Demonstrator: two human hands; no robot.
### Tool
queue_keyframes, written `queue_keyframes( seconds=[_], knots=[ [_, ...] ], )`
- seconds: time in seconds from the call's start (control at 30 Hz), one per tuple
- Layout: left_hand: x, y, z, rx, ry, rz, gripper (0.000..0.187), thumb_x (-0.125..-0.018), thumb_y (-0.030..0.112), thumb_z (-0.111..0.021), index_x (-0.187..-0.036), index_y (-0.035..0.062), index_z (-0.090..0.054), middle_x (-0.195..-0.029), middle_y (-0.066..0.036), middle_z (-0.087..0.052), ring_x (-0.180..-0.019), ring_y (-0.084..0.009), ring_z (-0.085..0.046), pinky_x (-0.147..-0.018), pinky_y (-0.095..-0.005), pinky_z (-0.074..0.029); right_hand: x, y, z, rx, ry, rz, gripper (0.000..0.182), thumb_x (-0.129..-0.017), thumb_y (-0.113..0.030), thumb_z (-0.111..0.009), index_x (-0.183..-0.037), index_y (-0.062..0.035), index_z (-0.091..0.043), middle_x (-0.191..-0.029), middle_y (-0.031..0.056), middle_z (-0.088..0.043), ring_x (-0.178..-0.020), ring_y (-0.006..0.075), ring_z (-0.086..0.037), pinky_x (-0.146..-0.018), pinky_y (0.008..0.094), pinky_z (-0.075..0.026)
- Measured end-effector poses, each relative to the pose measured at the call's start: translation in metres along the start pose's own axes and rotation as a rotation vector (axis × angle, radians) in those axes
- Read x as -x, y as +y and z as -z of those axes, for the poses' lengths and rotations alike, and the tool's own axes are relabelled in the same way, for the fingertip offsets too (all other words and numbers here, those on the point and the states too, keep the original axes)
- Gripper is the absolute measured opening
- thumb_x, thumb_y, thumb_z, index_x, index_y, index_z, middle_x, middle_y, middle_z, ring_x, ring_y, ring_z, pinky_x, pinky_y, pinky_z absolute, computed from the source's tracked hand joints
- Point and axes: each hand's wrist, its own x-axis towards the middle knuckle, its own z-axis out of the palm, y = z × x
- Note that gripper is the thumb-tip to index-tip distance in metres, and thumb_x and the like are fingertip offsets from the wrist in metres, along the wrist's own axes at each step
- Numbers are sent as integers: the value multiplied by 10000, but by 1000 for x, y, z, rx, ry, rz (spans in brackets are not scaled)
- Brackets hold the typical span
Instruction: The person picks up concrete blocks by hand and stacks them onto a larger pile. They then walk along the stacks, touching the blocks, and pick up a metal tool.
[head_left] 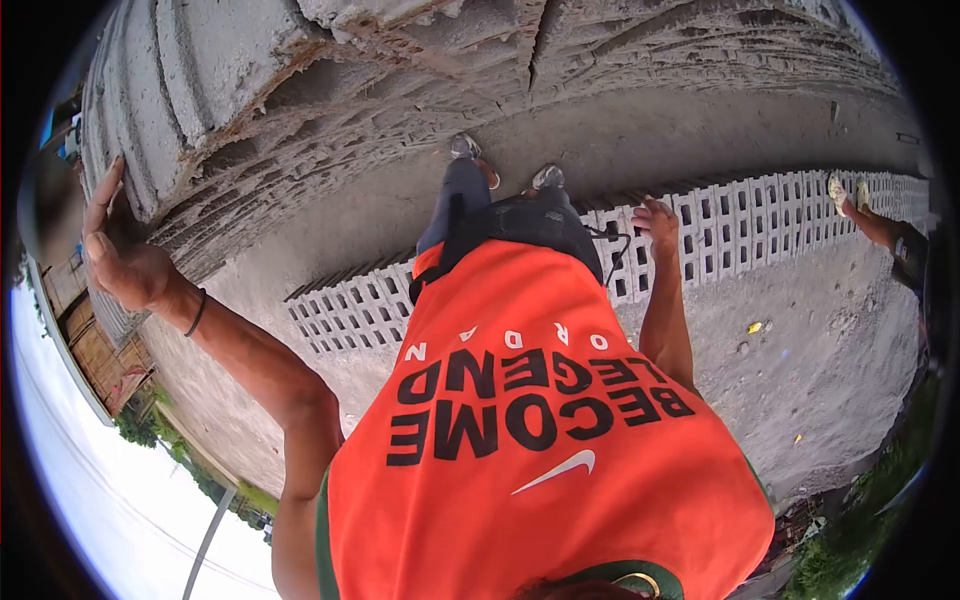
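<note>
My left hand [128, 270], a dark band on its wrist, is raised at the left with its fingers stretched out. It is right at the end of a stack of grey concrete blocks [225, 75], and nothing shows gripped in it. On the other side, my right hand [657, 222] hangs beside my hip, fingers loosely bent and apart, holding nothing. In this view it overlaps a long row of hollow concrete blocks [740, 222] laid on the ground behind it.
The rough stack runs across the top of the view. Between it and the block row lies a strip of grey ground [700, 140], where my shoes [548, 177] stand. Another person's legs [868, 222] show at the far right, by the row. A wooden structure [90, 325] stands at left.
</note>
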Motion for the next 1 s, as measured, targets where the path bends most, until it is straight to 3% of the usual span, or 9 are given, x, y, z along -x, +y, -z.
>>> queue_keyframes(
  seconds=[0.13, 0.2, 0.47, 0.73, 0.8, 0.83, 0.9, 0.93, 1.0],
  knots=[
    [2, 0, 2, 62, 7, 52, 660, -924, 424, -364, -1162, -152, -581, -1170, -308, -606, -1166, -391, -560, -1071, -470, -380, -27, 27, 5, 54, 13, -82, 466, -876, -397, -603, -1184, -49, -639, -937, 102, -711, -719, 185, -679, -604, 335, -437],
    [0, -1, 3, 66, -16, 58, 669, -928, 434, -347, -1178, -143, -574, -1174, -297, -604, -1172, -390, -551, -1072, -478, -375, -41, 28, -5, 147, -93, -92, 513, -864, -435, -604, -1221, -66, -618, -1002, 115, -702, -808, 185, -664, -683, 358, -464],
    [1, 7, -2, 47, -5, 71, 648, -944, 436, -352, -1172, -126, -581, -1165, -292, -606, -1138, -383, -572, -1045, -468, -410, -1, 2, -18, 5, -33, 103, 408, -913, -379, -578, -1106, -25, -649, -955, 102, -704, -721, 164, -661, -586, 283, -437],
    [-9, 19, -7, -141, 104, 136, 589, -1001, 363, -318, -1082, -137, -617, -1060, -270, -659, -1033, -316, -646, -934, -382, -511, 20, 73, 0, -161, 127, -375, 449, -874, -397, -624, -1131, -29, -641, -892, 86, -690, -666, 189, -631, -597, 315, -451],
    [-12, 29, -8, -253, 116, 117, 579, -1008, 339, -313, -1073, -150, -617, -1043, -279, -660, -1008, -314, -657, -916, -375, -526, 9, 67, 0, -140, 93, -322, 432, -876, -363, -605, -1134, -17, -636, -890, 126, -693, -681, 212, -645, -605, 381, -438],
    [-14, 46, -26, -342, 199, 110, 565, -1015, 310, -307, -1075, -163, -611, -1022, -288, -662, -988, -318, -666, -910, -378, -536, 0, 58, 3, -94, 77, -282, 425, -876, -361, -609, -1119, -14, -642, -883, 119, -692, -668, 203, -641, -581, 369, -437],
    [-15, 65, -41, -190, 227, 108, 559, -1013, 308, -318, -1079, -163, -611, -1020, -287, -663, -995, -318, -665, -910, -378, -535, -28, 35, 13, -36, 10, -186, 403, -875, -355, -616, -1087, -14, -657, -860, 108, -688, -616, 177, -625, -506, 329, -426],
    [-16, 75, -50, -114, 245, 92, 555, -1013, 307, -323, -1081, -163, -611, -1019, -287, -664, -999, -318, -664, -910, -378, -535, -39, 21, 20, -13, -12, -109, 440, -884, -376, -604, -1138, -18, -634, -877, 115, -697, -697, 196, -662, -573, 323, -462],
    [-13, 105, -90, -231, 234, 96, 532, -1015, 296, -336, -1103, -146, -618, -1043, -263, -671, -1047, -311, -650, -936, -384, -504, -87, -7, 30, 5, -43, -99, 441, -872, -379, -621, -1122, -16, -645, -892, 120, -703, -687, 201, -664, -574, 312, -466]
  ],
)
